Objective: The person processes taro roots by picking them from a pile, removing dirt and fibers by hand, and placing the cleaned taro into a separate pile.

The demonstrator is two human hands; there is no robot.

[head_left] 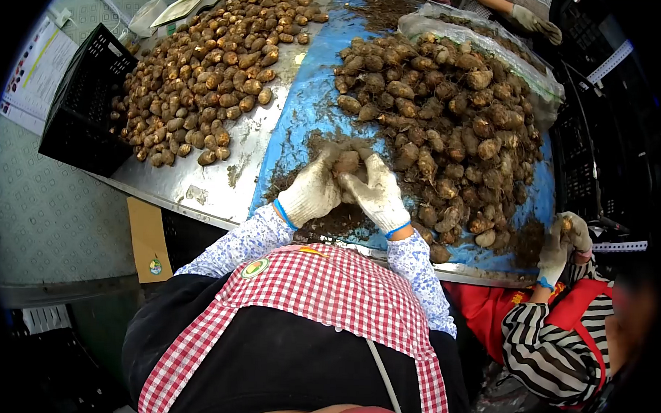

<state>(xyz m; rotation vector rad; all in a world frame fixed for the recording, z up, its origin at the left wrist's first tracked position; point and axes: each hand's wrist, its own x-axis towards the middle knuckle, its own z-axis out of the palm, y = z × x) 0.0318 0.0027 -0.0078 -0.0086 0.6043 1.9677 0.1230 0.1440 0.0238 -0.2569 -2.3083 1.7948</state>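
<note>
My left hand (310,193) and my right hand (380,195), both in dirty white knit gloves with blue cuffs, meet over the blue sheet. Between them is a small brown taro (346,162), with the fingers of both hands closed around it. Loose soil (325,142) lies under and around my hands. Just to the right rises a big heap of dirty, rooty taros (449,130). Cleaner taros (204,78) are spread over the bare metal at the left.
A black crate (87,100) is tipped at the metal table's left edge (229,181). A clear plastic bag (489,48) lies behind the heap. At the right a co-worker's gloved hands (562,247) hold a taro; another person's gloved hand (533,23) is at the far side.
</note>
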